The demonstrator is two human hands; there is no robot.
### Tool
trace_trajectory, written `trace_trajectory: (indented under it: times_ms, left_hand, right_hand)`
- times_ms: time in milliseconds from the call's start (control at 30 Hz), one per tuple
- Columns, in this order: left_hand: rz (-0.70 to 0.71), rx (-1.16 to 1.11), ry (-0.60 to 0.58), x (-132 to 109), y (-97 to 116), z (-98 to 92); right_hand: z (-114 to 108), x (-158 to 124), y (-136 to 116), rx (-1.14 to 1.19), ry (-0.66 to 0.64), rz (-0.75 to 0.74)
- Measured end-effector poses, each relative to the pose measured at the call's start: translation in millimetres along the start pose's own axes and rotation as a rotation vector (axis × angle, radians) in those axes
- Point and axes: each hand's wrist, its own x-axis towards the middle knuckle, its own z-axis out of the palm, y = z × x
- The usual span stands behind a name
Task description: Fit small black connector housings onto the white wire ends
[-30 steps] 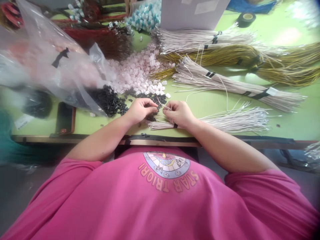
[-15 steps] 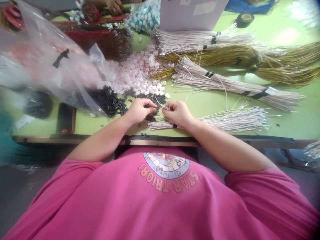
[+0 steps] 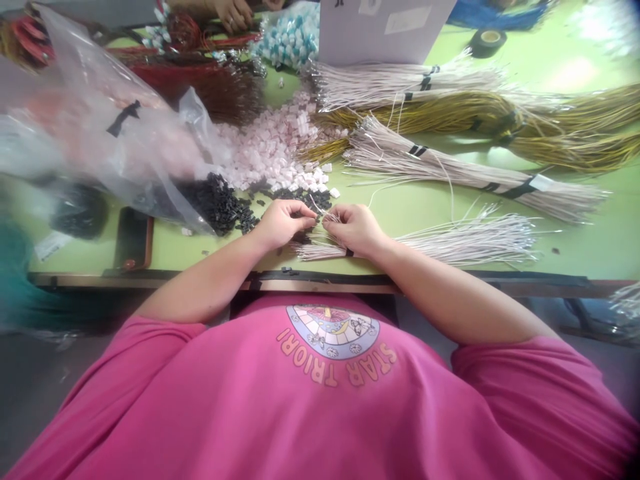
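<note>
My right hand [image 3: 356, 229] is closed on thin white wires [image 3: 318, 206], whose ends stick out to the left of its fingertips. Close by on the left, my left hand [image 3: 281, 222] has thumb and forefinger pinched together; whatever is between them is too small to make out. Beneath both hands lies a bundle of white wires [image 3: 465, 239], spread loose toward the right. Small black pieces [image 3: 223, 203] are heaped left of my left hand, and more lie just behind its fingers. Small pale pink and white plastic connectors [image 3: 270, 150] form a pile farther back.
A clear plastic bag [image 3: 145, 127] and a phone [image 3: 134, 239] lie at left. Taped white wire bundles [image 3: 450, 167] and yellow wires [image 3: 450, 110] stretch across the right. Black tape [image 3: 487, 43] sits at the back. Another person's hand [image 3: 234, 13] is at the far side.
Both hands stay nearly in place, fingertips close together. The view has shifted very slightly; nothing is visibly picked up or let go.
</note>
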Motion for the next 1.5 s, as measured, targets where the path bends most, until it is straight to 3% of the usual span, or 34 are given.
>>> trace_trajectory:
  times_ms: [200, 267, 400, 567, 800, 1167, 1500]
  left_hand:
    - [0.061, 0.188, 0.032, 2, 1, -12.9]
    - [0.031, 0.192, 0.010, 2, 2, -18.9]
    - [-0.091, -0.102, -0.075, 0, 6, -29.9]
    - [-0.268, -0.465, -0.250, -1, 11, -35.8]
    - [-0.277, -0.409, -0.337, -4, 9, -24.7]
    - [0.003, 0.004, -0.019, -4, 4, -10.9]
    - [0.050, -0.037, -0.050, -3, 1, -5.6]
  right_hand:
    - [-1, 1, 1, 0.106, 0.057, 0.072]
    - [-2, 1, 2, 0.168, 0.013, 0.096]
    - [-3, 1, 5, 0.282, -0.110, 0.122]
    - [-3, 1, 5, 0.372, -0.135, 0.147]
    - [-2, 0, 5, 0.337, -0.121, 0.131]
    - [-2, -1, 3, 0.143, -0.055, 0.018]
    - [-1, 0, 1, 0.050, -0.032, -0.021]
